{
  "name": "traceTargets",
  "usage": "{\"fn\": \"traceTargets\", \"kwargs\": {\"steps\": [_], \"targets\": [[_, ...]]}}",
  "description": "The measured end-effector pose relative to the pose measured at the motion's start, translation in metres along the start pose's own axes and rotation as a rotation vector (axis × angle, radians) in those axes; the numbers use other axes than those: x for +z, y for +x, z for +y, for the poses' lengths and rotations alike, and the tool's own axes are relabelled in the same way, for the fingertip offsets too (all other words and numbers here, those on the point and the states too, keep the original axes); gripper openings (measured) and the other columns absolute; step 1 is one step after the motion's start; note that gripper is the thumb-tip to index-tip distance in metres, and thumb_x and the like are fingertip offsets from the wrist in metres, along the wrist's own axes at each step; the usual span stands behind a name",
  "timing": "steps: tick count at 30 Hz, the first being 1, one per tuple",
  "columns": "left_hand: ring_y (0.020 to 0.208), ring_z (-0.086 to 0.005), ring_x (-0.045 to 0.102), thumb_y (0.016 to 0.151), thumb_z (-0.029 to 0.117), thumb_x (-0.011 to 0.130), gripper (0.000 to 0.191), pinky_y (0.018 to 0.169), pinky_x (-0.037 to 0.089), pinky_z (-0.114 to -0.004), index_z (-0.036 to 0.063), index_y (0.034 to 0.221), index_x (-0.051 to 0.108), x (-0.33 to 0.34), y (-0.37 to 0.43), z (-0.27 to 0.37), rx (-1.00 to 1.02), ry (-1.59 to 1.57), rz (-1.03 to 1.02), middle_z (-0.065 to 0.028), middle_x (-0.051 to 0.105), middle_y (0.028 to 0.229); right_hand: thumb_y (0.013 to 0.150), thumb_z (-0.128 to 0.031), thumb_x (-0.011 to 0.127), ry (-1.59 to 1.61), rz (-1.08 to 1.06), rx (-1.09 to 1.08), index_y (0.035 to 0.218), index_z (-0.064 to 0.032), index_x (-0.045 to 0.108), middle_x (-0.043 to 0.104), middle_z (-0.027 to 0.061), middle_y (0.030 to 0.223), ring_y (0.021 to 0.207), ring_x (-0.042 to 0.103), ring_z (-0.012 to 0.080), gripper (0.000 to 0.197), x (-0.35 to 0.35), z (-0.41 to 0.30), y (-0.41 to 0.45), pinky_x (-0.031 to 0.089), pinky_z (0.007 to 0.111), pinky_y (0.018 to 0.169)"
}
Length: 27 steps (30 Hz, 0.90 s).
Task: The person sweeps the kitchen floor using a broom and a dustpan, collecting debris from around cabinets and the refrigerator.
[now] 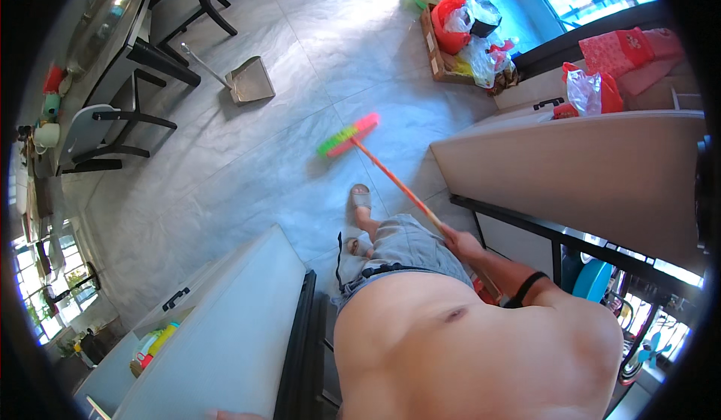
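Note:
My right hand (461,244) grips the orange stick of a broom (394,178). The stick slants down and forward from my side to the floor. Its pink head with green and yellow bristles (348,135) is slightly blurred and lies ahead of my slippered feet. At the bottom edge, a sliver of my left hand (239,415) shows beside a pale panel (225,330); most of that hand is out of the picture. A long-handled metal dustpan (252,81) rests on the tiled floor (225,189), beyond the broom and to the left, apart from it.
Black-legged chairs (121,119) and a table (101,76) stand at the left. At the upper right, a cardboard box (434,54) holds plastic bags. A wood-toned panel (563,178) rises close on my right, with red cloth (625,54) behind it.

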<state>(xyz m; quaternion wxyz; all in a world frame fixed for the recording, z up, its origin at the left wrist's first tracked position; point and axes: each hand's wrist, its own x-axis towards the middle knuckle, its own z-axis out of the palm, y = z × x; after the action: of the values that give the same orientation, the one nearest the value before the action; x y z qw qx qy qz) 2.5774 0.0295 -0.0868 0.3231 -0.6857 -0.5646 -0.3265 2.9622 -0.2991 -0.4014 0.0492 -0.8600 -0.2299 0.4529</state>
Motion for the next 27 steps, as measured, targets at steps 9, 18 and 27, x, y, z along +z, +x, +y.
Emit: {"fn": "traceTargets", "kwargs": {"steps": [9,18,27], "targets": [[0.128,-0.0378,0.038,0.085,0.010,0.061,0.036,0.105,0.030,-0.047,-0.0006,0.119,0.055,0.099,0.030,0.088,0.160,-0.420,-0.502,-0.0238,0.040,0.137,0.094,-0.031,0.040,0.056,0.018,0.009,0.127,-0.0193,0.050,0.064,0.0180,0.078,0.066,0.063,0.0343,0.037,0.015,-0.029,0.111,0.050,0.044,0.063],[0.123,-0.0365,0.043,0.086,0.023,0.061,0.042,0.101,0.035,-0.043,0.0042,0.123,0.054,0.282,-0.008,0.146,0.466,-0.570,-1.304,-0.0222,0.047,0.130,0.091,-0.025,0.046,0.339,0.007,0.071,0.133,-0.0215,0.045,0.062,0.0181,0.071,0.054,0.061,0.0293,0.042,-0.073,-0.122,0.125,0.050,0.040,0.054],[0.107,-0.0303,0.057,0.086,0.030,0.060,0.045,0.092,0.043,-0.037,0.0031,0.123,0.055,0.419,-0.090,0.060,-0.067,-0.471,-2.002,-0.0194,0.060,0.116,0.092,-0.031,0.046,0.174,-0.026,0.298,0.138,-0.0256,0.039,0.061,0.0254,0.089,0.081,0.059,0.0440,0.046,0.044,-0.071,-0.106,0.047,0.048,0.073]]}}
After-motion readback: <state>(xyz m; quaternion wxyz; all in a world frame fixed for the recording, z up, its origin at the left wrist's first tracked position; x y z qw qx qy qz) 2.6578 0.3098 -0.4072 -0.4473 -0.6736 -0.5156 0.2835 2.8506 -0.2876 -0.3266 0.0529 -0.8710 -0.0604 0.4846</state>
